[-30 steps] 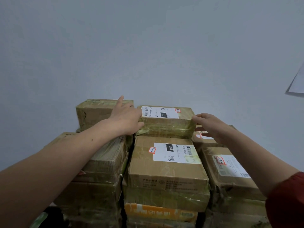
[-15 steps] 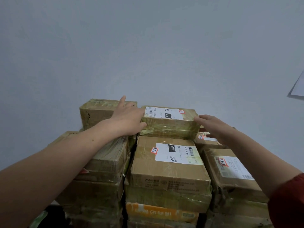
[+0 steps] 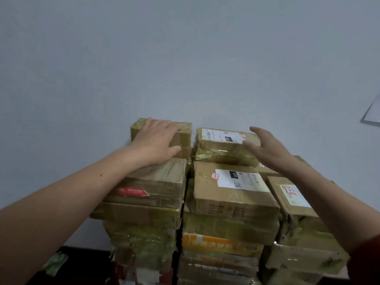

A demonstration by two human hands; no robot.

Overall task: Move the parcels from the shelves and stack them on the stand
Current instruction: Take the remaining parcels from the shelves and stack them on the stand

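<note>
Cardboard parcels stand in three tall columns against a grey wall. My left hand lies flat, fingers spread, on the plain taped parcel that tops the left column. My right hand hovers open at the right end of the taped parcel with a white label on top of the middle column; I cannot tell whether it touches. Below that sits a larger labelled box. Neither hand holds anything.
The right column is lower, topped by a labelled box. An orange-printed parcel lies deeper in the middle column. The wall is right behind the stacks. A white sheet hangs at the far right. Dark floor shows at the lower left.
My left hand slid left off the labelled top parcel onto the plain parcel beside it. My right hand lifted and opened near the labelled parcel's right end. The view moved closer.
</note>
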